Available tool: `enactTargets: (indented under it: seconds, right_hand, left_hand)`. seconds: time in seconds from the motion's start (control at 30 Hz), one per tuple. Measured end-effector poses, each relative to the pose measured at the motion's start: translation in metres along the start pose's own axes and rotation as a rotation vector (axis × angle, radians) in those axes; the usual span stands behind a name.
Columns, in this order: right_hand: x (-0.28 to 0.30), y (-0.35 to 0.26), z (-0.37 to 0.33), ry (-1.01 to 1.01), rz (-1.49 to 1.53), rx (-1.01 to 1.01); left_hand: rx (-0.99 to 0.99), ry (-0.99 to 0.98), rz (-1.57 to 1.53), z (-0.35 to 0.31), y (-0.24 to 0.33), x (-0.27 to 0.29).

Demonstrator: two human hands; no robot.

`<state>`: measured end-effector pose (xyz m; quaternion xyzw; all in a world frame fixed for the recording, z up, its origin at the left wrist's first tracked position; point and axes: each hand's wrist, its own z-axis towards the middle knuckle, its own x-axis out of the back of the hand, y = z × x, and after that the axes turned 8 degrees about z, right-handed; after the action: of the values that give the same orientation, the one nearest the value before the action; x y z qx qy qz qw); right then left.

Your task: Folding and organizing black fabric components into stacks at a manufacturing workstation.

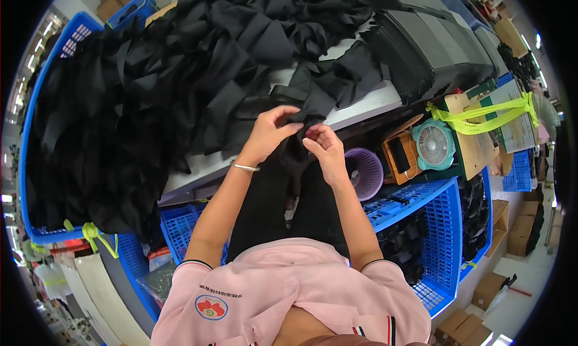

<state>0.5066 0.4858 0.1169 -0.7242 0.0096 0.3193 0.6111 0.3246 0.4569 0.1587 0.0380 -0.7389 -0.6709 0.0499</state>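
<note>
Near the table's front edge, above my lap, both hands work at a black fabric piece. My left hand is closed, with thumb and index finger pinching the cloth from its left side. My right hand has curled fingers, thumb and forefinger closing on the cloth's right edge. The lower end of the piece hangs between the hands over the table edge. Around them lies a large heap of black fabric pieces, spreading over the white table.
Neat stacks of black fabric stand at the back right. Below the table's right side are a purple basket, a teal fan and a phone on a wooden holder. Blue crates flank my lap. Another blue crate borders the heap's left.
</note>
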Motion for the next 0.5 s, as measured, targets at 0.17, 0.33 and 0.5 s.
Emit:
enactTargets:
  seconds: [0.17,0.33,0.5]
  right_hand:
    - [-0.007,0.000,0.035,-0.128,-0.213,0.052]
    - [-0.025,-0.015,0.057,-0.294,-0.145,-0.095]
    - [-0.020,0.021,0.067,-0.226,-0.531,0.105]
  left_hand:
    - [0.046,-0.114,-0.252,-0.009,0.005,0.019]
    - [0.016,0.012,-0.255,-0.001,0.000,0.032]
    - [-0.088,0.159,0.019,-0.001,-0.015,0.026]
